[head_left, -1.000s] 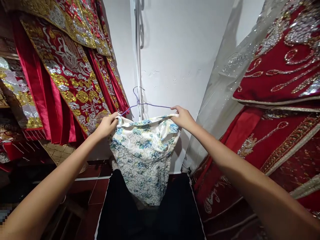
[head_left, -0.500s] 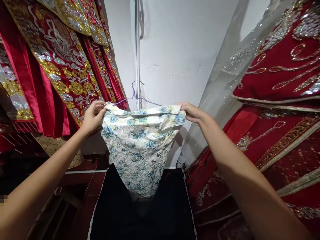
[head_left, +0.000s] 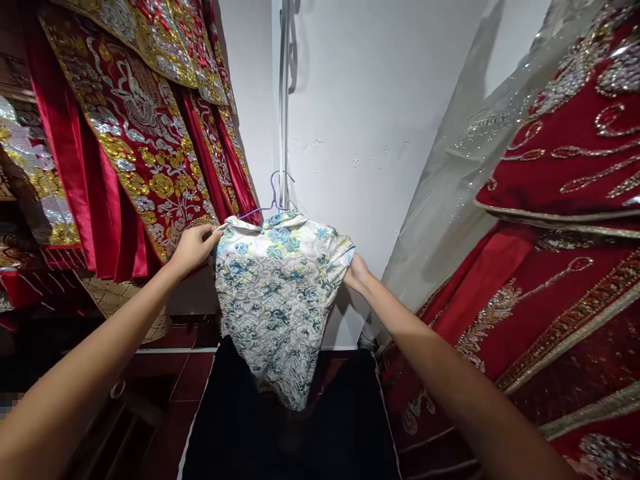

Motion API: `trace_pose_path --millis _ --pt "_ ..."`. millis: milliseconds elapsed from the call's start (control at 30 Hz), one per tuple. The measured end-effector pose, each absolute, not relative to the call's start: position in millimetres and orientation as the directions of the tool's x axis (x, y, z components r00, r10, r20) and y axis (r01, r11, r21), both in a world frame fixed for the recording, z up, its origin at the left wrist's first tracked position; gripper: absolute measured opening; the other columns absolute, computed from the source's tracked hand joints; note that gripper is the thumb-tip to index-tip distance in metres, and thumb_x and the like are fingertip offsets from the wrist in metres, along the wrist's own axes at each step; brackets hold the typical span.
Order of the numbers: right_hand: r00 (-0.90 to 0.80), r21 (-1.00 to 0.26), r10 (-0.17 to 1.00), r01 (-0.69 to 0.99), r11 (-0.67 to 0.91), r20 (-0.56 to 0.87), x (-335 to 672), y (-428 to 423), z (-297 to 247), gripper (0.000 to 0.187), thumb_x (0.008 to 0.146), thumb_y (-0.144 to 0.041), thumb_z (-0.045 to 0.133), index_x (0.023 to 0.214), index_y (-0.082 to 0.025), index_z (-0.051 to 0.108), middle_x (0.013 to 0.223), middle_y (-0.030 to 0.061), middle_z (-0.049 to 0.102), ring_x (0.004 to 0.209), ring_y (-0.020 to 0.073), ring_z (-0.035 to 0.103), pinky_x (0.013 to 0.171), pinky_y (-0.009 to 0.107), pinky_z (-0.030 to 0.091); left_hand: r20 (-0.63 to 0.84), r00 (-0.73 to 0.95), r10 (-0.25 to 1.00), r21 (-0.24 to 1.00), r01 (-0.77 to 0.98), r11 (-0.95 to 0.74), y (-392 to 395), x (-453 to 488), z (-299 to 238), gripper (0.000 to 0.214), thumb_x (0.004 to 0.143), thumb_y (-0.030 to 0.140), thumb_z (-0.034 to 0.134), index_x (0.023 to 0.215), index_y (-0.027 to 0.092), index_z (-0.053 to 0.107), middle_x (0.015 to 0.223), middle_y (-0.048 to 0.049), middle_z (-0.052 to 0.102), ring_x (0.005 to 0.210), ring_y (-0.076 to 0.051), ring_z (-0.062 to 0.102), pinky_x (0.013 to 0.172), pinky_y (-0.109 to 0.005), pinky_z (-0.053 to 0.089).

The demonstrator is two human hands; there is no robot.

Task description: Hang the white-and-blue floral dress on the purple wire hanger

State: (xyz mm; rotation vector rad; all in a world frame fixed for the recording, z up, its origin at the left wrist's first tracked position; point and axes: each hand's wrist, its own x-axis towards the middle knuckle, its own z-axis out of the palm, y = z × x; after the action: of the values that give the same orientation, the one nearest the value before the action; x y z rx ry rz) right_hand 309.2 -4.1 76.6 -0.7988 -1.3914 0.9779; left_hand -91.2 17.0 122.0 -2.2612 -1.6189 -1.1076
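Observation:
A small white dress (head_left: 277, 293) with a blue and green flower print hangs in front of me on a thin purple wire hanger (head_left: 273, 193). My left hand (head_left: 193, 245) pinches the dress's left shoulder. My right hand (head_left: 356, 273) is closed on the right sleeve edge, its fingers partly hidden behind the cloth. The collar sits at the hanger's neck and the hem hangs down to a point.
Red garments with gold and silver embroidery (head_left: 135, 133) hang close on the left. More red embroidered gowns (head_left: 560, 220) and a sheer sequinned cloth (head_left: 465, 180) crowd the right. A white wall (head_left: 360, 100) with a vertical pipe (head_left: 285, 100) stands behind. Black fabric (head_left: 280, 433) lies below.
The dress's top, held stretched flat between my hands, now sits over the hanger with its collar up. My right hand has dropped to the sleeve; my left stays at the shoulder.

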Motion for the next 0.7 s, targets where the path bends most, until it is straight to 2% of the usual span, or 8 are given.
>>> trace_pose_path --millis 100,200,267,400,500,567,633,700 --pt "-0.110 -0.928 0.944 -0.251 0.275 0.310 331 3 83 0.056 0.089 -0.068 0.048 0.093 -0.016 0.068 0.090 0.0113 0.073 0.090 0.0262 0.071 0.078 0.042 0.059 0.601 0.163 0.782 0.118 0.950 -0.288 6 -96 108 0.042 0.094 0.055 0.041 0.084 0.020 0.062 0.064 -0.0056 0.062 0.062 -0.023 0.057 0.061 -0.028 0.032" --pt "-0.034 -0.897 0.947 -0.333 0.291 0.320 340 10 111 0.034 0.083 -0.050 0.067 0.087 -0.017 0.066 0.080 0.0072 0.073 0.086 0.0248 0.072 0.080 0.040 0.060 0.601 0.160 0.783 0.018 0.977 -0.213 -3 -91 104 0.040 0.093 0.055 0.042 0.090 0.021 0.062 0.062 -0.0059 0.059 0.060 -0.026 0.056 0.060 -0.029 0.031" --pt "0.064 -0.854 0.912 -0.329 0.403 0.405 335 16 139 0.027 0.082 -0.043 0.071 0.084 -0.017 0.064 0.078 0.0060 0.073 0.086 0.0240 0.073 0.081 0.038 0.061 0.615 0.192 0.765 0.067 0.954 -0.293 -5 -83 109 0.037 0.093 0.054 0.043 0.090 0.021 0.061 0.067 -0.0057 0.062 0.063 -0.024 0.057 0.061 -0.029 0.032" --pt "0.100 -0.788 0.837 -0.293 0.542 0.538 301 12 188 0.033 0.086 -0.049 0.067 0.087 -0.016 0.063 0.083 0.0074 0.072 0.094 0.0247 0.071 0.084 0.040 0.060 0.601 0.190 0.776 0.340 0.819 -0.463 7 -63 123 0.031 0.093 0.049 0.047 0.093 0.020 0.059 0.083 -0.0050 0.066 0.072 -0.021 0.058 0.065 -0.028 0.037" --pt "-0.092 -0.811 0.813 -0.195 0.552 0.575 270 -25 202 0.040 0.088 -0.054 0.063 0.098 -0.016 0.067 0.092 0.0080 0.073 0.101 0.0246 0.069 0.089 0.042 0.058 0.611 0.127 0.781 0.517 0.684 -0.515 18 -48 124 0.029 0.088 0.040 0.053 0.107 0.019 0.058 0.094 -0.0048 0.066 0.078 -0.020 0.058 0.069 -0.028 0.042" --pt "-0.369 -0.829 0.756 -0.076 0.555 0.540 259 -59 202 0.044 0.087 -0.055 0.064 0.108 -0.016 0.068 0.103 0.0086 0.072 0.105 0.0230 0.067 0.093 0.041 0.055 0.660 0.105 0.744 0.561 0.590 -0.581 21 -41 118 0.027 0.084 0.034 0.056 0.105 0.018 0.059 0.094 -0.0044 0.066 0.080 -0.019 0.058 0.073 -0.029 0.043" --pt "-0.736 -0.838 0.594 0.069 0.541 0.323 258 -87 199 0.051 0.080 -0.050 0.074 0.116 -0.016 0.068 0.113 0.0091 0.070 0.108 0.0219 0.065 0.097 0.039 0.052 0.687 0.123 0.716 0.588 0.485 -0.647 18 -35 111 0.019 0.080 0.031 0.056 0.093 0.017 0.061 0.089 -0.0042 0.066 0.080 -0.019 0.058 0.075 -0.030 0.045" --pt "-0.919 -0.825 0.394 0.216 0.522 0.008 264 -98 192 0.057 0.073 -0.046 0.081 0.121 -0.017 0.068 0.119 0.0092 0.068 0.110 0.0225 0.065 0.097 0.036 0.051 0.679 0.112 0.726 0.656 0.352 -0.668 12 -29 104 0.013 0.079 0.029 0.055 0.079 0.018 0.060 0.080 -0.0040 0.064 0.076 -0.019 0.057 0.071 -0.029 0.046"
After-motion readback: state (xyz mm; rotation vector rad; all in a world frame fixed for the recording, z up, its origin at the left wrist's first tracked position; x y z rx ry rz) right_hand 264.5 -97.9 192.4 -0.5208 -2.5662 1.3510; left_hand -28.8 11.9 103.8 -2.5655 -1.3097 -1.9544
